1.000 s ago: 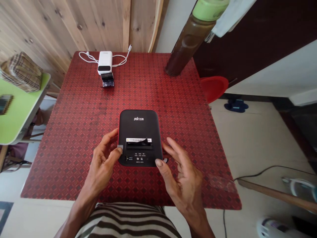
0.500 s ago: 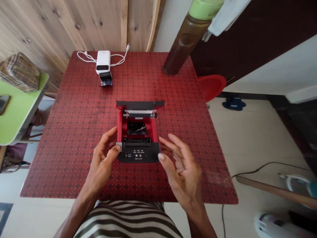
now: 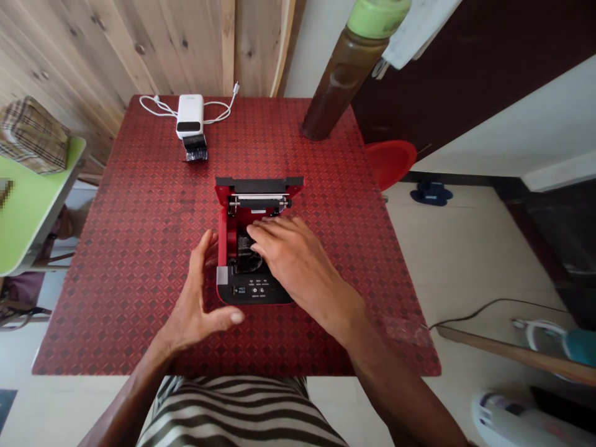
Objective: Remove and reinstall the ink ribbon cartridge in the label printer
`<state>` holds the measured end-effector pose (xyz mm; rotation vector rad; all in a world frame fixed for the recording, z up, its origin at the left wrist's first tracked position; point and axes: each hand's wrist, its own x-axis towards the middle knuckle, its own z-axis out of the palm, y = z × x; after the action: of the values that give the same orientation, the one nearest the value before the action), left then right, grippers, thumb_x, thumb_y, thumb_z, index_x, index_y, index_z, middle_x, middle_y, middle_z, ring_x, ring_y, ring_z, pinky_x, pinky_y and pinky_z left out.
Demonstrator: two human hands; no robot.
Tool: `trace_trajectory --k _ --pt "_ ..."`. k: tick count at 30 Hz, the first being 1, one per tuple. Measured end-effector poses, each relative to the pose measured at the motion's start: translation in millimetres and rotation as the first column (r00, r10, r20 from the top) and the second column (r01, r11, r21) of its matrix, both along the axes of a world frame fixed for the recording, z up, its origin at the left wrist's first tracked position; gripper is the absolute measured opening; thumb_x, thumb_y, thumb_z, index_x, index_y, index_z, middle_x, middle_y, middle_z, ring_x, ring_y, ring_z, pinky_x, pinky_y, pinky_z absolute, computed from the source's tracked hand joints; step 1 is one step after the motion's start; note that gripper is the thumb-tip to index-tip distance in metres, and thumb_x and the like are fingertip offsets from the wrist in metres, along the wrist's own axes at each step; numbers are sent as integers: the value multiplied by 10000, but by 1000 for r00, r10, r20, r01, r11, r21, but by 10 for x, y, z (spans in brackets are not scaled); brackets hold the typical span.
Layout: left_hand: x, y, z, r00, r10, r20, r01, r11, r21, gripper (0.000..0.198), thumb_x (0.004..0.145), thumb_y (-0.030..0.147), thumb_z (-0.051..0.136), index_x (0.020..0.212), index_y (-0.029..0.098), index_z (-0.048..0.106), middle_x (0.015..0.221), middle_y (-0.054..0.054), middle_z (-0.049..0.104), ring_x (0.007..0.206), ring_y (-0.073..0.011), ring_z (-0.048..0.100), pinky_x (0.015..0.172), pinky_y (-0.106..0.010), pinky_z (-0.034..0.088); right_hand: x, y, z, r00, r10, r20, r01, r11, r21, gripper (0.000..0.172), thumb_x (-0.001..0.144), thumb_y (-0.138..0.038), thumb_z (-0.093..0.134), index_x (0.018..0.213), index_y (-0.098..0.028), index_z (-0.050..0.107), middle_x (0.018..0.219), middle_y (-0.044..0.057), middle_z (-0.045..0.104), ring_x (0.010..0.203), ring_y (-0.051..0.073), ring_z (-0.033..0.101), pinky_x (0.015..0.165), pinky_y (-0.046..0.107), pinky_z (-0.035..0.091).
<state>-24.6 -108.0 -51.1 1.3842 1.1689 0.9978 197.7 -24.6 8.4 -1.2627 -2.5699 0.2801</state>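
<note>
A small red and black printer (image 3: 254, 293) stands on the table in front of me with its lid (image 3: 259, 185) raised. A crinkled, shiny black plastic piece (image 3: 246, 254) sits in its red compartment. My right hand (image 3: 298, 251) reaches over the right side into that compartment. Its bent fingers are drawn together at the black piece; the grip itself is partly hidden. Along the left side of the printer, my left hand (image 3: 200, 304) is open, its thumb spread out in front and its fingertips partly behind the casing.
On the red patterned table (image 3: 139, 279), a white power bank (image 3: 190, 112) with a cable lies at the back left, a crumpled black piece (image 3: 194, 149) against it. A tall brown bottle (image 3: 342, 81) with a green lid stands back right. A red stool (image 3: 391, 162) is beyond the right edge.
My right hand has moved from beside the printer into its compartment. The left thumb has come off the front corner. The black piece has shifted toward me, and the lid stands more upright.
</note>
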Motion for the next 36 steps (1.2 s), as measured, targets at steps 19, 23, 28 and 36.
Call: trace_trajectory --k 19,23,28,36 --pt "62 17 -313 921 70 -384 70 938 339 1223 963 836 761 1876 373 90 1795 -207 365 1608 -483 428 1312 -785 403 -270 154 308 972 -37 233 93 969 -231 254 1101 -114 630 1296 -158 786 1300 170 835 1232 319 779 954 395 582" --pt "70 22 -312 923 83 -375 61 932 357 1205 972 847 738 1877 340 124 1763 -212 402 1587 -473 445 1307 -761 420 -260 97 300 969 -59 241 104 978 -179 237 1132 -124 583 1232 -182 790 1243 149 842 1201 303 779 911 383 576" --pt "75 22 -296 917 94 -387 61 926 372 1204 974 852 730 1877 332 128 1751 -213 419 1567 -471 467 1299 -754 431 -203 -7 194 985 -89 146 90 996 -1 181 1092 -100 636 1085 -201 787 1084 105 840 1031 273 780 784 370 560" --pt "61 16 -295 920 86 -381 55 938 344 1223 961 829 756 1881 365 98 1759 -203 408 1578 -481 468 1283 -761 449 268 -220 358 882 -159 -444 239 962 129 140 1041 -175 742 1161 -241 767 1083 50 835 954 231 759 849 391 601"
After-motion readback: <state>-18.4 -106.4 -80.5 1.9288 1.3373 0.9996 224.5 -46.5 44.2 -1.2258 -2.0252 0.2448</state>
